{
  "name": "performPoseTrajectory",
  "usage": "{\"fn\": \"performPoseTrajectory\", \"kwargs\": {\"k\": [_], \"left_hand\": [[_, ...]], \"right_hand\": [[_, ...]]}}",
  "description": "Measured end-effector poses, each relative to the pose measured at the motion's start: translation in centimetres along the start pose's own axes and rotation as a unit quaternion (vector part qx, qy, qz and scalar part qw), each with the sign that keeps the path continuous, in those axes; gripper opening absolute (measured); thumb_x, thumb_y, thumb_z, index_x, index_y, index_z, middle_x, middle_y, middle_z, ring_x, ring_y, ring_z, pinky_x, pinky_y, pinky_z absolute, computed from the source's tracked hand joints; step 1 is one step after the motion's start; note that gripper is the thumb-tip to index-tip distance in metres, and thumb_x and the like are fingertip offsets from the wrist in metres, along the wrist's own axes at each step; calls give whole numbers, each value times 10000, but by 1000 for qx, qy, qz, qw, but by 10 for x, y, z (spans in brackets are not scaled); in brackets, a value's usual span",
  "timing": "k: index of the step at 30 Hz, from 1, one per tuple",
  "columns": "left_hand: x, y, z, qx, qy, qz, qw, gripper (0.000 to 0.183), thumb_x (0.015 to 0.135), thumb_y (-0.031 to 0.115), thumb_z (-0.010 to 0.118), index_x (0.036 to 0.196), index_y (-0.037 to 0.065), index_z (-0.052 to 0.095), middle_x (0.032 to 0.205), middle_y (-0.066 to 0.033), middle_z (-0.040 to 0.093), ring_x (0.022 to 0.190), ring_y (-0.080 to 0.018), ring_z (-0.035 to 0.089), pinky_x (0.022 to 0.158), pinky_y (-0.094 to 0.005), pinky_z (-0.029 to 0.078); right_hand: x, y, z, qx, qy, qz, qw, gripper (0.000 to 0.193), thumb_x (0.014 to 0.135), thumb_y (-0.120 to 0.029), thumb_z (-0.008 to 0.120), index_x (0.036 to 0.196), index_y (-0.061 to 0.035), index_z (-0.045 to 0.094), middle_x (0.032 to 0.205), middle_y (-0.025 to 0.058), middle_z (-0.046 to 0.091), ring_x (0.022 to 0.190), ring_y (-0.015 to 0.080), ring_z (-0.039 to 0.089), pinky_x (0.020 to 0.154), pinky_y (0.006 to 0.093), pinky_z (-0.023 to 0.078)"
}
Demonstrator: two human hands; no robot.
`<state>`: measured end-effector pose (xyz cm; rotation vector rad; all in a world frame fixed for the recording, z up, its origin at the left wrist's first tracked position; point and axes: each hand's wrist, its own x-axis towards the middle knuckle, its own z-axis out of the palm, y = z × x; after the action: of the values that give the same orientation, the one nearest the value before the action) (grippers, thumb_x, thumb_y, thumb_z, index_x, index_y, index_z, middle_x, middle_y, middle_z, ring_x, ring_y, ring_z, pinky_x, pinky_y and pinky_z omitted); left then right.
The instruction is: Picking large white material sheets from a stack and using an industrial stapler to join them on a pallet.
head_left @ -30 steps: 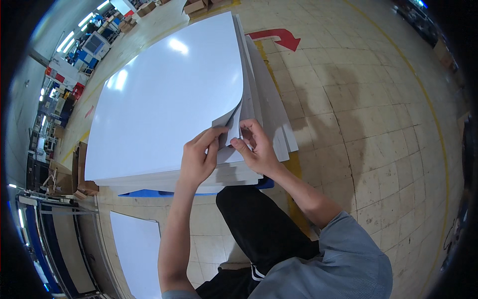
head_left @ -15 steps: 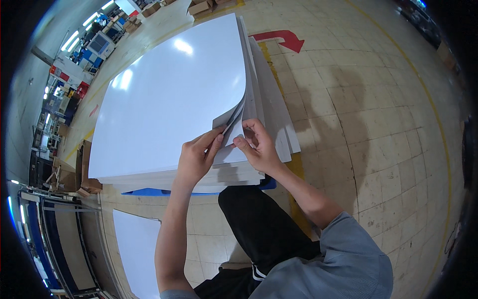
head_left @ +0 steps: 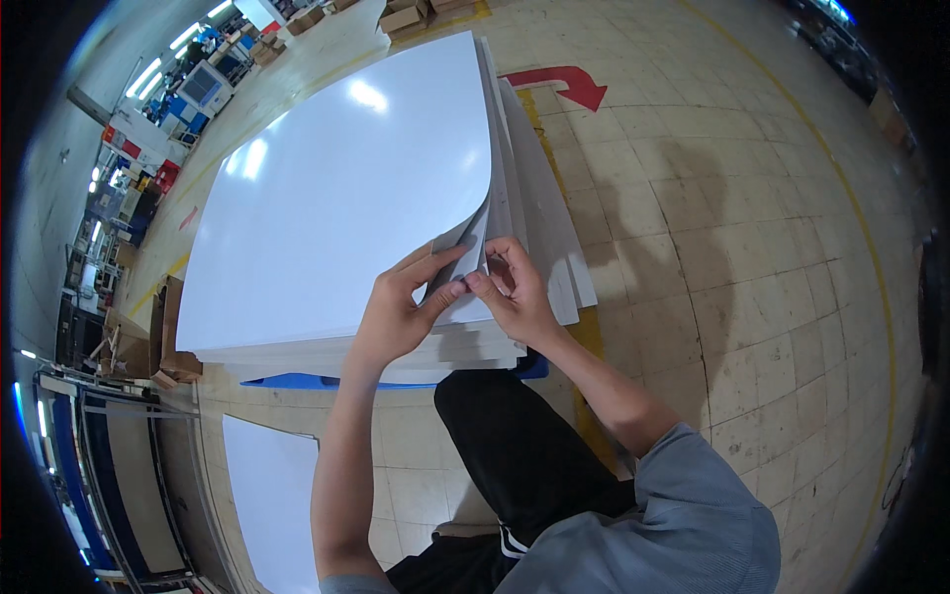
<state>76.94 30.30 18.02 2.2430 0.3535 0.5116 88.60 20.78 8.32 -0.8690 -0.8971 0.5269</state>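
A tall stack of large glossy white sheets (head_left: 327, 218) fills the middle of the view. At its near right corner the upper sheets are bent up and folded back, with their grey undersides showing. My left hand (head_left: 401, 302) is closed at this corner, its fingers behind a lifted sheet and its thumb in front. Right beside it, my right hand (head_left: 517, 297) pinches the corner of a lifted white sheet (head_left: 473, 252) between thumb and fingers. The two thumbs almost meet. How many sheets each hand grips is hidden.
Beneath the stack shows a blue pallet (head_left: 287, 382). Another white sheet (head_left: 272, 495) lies lower left, near a metal-framed rack (head_left: 124, 475). Cardboard boxes (head_left: 178, 337) stand at the stack's left. A red arrow (head_left: 569, 84) and yellow lines mark the tiled floor.
My left hand has shifted its grip, its thumb moving right toward my right thumb and its fingers reaching further behind the lifted sheets. My right hand stays almost in place.
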Motion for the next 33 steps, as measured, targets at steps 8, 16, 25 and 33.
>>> {"fn": "performPoseTrajectory", "kwargs": {"k": [8, 16, 25, 33], "left_hand": [[-3, -16, 2, 139, 112, 30, 983, 364, 789, -50, 583, 1134, 66, 595, 921, -134, 634, 759, -266, 635, 683, -331, 523], [4, -2, 4, 171, 3, 57, 984, 204, 812, 35, 567, 1013, 36, 599, 922, -131, 642, 753, -290, 640, 605, -360, 497], [10, -4, -8, 8, -35, -25, 999, 311, 813, 144, 668, 1115, 74, 643, 951, -101, 683, 814, -177, 655, 723, -288, 512], [8, -17, -12, 0, -22, -45, 999, 251, 860, 108, 616, 1105, 62, 646, 811, -97, 672, 680, -106, 592, 635, -257, 479]], "right_hand": [[-1, 10, -1, 8, 5, -5, 1000, 276, 881, -148, 622, 1038, -10, 442, 830, 43, 522, 783, 78, 541, 692, 225, 474], [0, 10, -4, -32, -7, -20, 999, 285, 867, -123, 634, 1063, -16, 457, 866, 67, 584, 809, 100, 582, 703, 242, 484], [5, -1, 0, -109, 3, -43, 993, 266, 872, -152, 626, 1051, -13, 486, 880, 84, 599, 831, 133, 606, 747, 274, 500], [5, 4, 3, -113, 10, -44, 993, 276, 866, -170, 636, 1039, -7, 497, 885, 83, 591, 820, 130, 604, 726, 264, 492]]}}
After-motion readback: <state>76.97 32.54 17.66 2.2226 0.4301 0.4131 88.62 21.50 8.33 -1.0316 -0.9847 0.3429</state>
